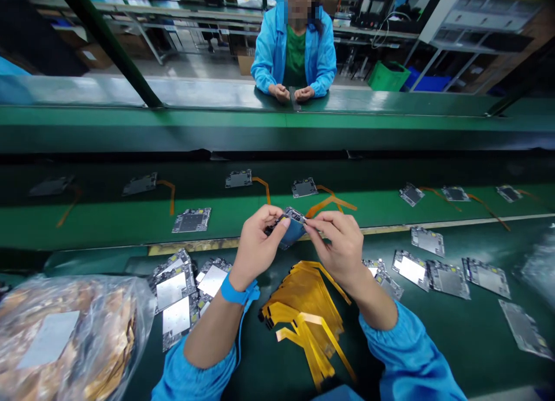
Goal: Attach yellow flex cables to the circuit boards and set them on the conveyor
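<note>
My left hand [259, 239] grips a small circuit board [293, 230], tilted up over the bench edge, with thumb and fingers on its left side. At the board's right edge, my right hand [336, 239] is pinched closed. An orange flat flex cable [319, 206] runs from those fingertips and crosses another cable on the belt behind. Whether its end sits in the board's connector is hidden by the fingers. Below both hands lies a fanned pile of orange flex cables [303, 302]. A blue wrist strap [237, 291] circles my left wrist.
Loose circuit boards [177, 288] are stacked left, with several more boards [448, 278] at right. A plastic bag of cables [73, 337] fills the left front. Boards with cables [238, 179] lie along the green belt [108, 221]. Across it sits a person in a blue jacket [269, 48].
</note>
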A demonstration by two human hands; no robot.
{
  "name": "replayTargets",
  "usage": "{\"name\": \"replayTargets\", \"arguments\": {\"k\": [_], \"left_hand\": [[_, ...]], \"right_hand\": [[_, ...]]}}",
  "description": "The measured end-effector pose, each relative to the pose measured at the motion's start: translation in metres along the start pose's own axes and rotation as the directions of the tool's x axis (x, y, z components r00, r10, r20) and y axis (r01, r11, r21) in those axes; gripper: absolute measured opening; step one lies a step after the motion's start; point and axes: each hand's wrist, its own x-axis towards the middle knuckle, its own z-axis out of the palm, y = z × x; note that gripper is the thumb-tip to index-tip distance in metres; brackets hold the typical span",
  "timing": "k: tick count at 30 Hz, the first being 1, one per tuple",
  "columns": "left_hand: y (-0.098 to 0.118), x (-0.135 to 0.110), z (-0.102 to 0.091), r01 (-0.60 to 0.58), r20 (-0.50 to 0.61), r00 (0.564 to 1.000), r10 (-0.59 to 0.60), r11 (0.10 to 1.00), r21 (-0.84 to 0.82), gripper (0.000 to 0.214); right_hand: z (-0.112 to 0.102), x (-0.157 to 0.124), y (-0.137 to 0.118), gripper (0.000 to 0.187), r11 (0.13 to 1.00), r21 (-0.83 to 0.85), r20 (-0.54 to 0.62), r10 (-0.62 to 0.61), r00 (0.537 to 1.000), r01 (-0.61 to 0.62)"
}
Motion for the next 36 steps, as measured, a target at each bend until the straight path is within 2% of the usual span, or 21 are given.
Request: {"name": "replayTargets", "arguments": {"k": [9,21,29,36], "left_hand": [[-0.005,-0.008,0.011,0.079,0.075,0.995,-0.069,0.987,-0.137,0.016],[0.0,-0.009,0.011,0.083,0.094,0.993,-0.075,0.993,-0.08,0.017],[-0.007,-0.011,0.013,0.044,0.102,0.994,-0.038,0.998,-0.054,0.019],[-0.008,-0.01,0.015,0.062,0.092,0.994,-0.057,0.997,-0.048,0.017]], "right_hand": [[0.002,-0.003,0.003,0.008,0.998,-0.006,-0.05,0.06,0.997,-0.06],[0.001,-0.004,0.0,0.015,0.995,-0.055,-0.046,0.075,0.996,-0.078],[0.002,-0.004,0.008,0.014,0.982,0.097,0.041,0.156,0.987,-0.159],[0.006,-0.003,0.008,0.019,0.995,0.055,0.034,0.083,0.996,-0.085]]}}
